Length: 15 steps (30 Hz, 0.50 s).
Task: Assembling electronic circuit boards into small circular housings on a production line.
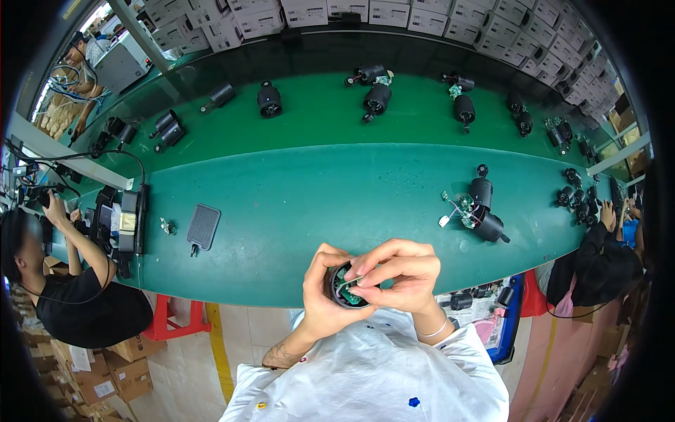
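My left hand (318,290) is wrapped round a black cylindrical housing (335,295), its open end facing up, close to the near edge of the bench. Inside the housing sits a green circuit board (347,295). The fingers of my right hand (404,273) are pinched at the opening on a thin pale-green board edge (349,281); my fingertips hide part of it. To the right on the bench lie two black housings (482,191) with a circuit board (464,209) and wires between them.
A dark grey rectangular tray (204,226) lies at left, beside a small circuit board (167,226). Along the far green strip lie several black housings (269,100). White boxes (390,14) are stacked behind. Co-workers (67,281) sit at both sides. A blue bin (512,316) stands right of me.
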Each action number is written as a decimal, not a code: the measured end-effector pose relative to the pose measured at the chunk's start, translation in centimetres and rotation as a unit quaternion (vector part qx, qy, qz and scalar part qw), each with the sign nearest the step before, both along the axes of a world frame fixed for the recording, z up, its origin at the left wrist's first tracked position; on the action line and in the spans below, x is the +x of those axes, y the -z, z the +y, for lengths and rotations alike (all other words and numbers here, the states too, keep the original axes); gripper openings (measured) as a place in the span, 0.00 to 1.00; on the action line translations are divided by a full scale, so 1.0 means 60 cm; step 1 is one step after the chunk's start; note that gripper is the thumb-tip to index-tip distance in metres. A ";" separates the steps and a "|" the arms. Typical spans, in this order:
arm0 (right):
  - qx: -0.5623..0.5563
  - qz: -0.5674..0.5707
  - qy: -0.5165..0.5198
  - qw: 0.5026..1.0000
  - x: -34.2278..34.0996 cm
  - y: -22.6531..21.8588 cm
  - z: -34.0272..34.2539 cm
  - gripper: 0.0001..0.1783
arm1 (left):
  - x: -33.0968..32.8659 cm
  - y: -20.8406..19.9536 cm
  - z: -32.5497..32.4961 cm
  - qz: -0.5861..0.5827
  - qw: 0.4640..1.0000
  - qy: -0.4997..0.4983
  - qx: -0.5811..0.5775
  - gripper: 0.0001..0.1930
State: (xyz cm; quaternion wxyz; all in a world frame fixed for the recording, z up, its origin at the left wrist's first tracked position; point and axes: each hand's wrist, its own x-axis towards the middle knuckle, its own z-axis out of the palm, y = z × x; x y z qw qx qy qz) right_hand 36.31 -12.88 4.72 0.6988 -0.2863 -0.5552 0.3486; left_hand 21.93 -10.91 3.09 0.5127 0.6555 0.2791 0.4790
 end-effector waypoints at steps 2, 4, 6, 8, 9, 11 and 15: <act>0.007 -0.015 0.017 1.000 -0.001 -0.001 -0.002 0.12 | 0.000 0.000 0.000 0.009 1.000 -0.009 0.009 0.29; 0.001 -0.044 0.065 0.997 -0.004 -0.010 -0.003 0.12 | 0.001 0.000 -0.002 0.027 0.999 -0.029 0.026 0.28; -0.005 -0.073 0.113 0.991 -0.006 -0.018 -0.005 0.12 | 0.003 0.001 -0.004 0.044 0.997 -0.050 0.042 0.28; -0.020 -0.077 0.112 0.991 -0.006 -0.022 -0.009 0.11 | 0.009 0.002 -0.003 0.032 0.995 -0.070 0.059 0.28; -0.034 -0.081 0.110 0.990 -0.006 -0.023 -0.012 0.11 | 0.013 0.002 -0.002 0.021 0.993 -0.090 0.076 0.28; -0.064 -0.089 0.106 0.988 -0.005 -0.027 -0.015 0.10 | 0.018 0.005 0.001 -0.002 0.985 -0.130 0.109 0.27; -0.099 -0.123 0.064 0.985 0.002 -0.042 -0.009 0.09 | 0.016 0.013 0.002 0.003 0.977 -0.128 0.169 0.24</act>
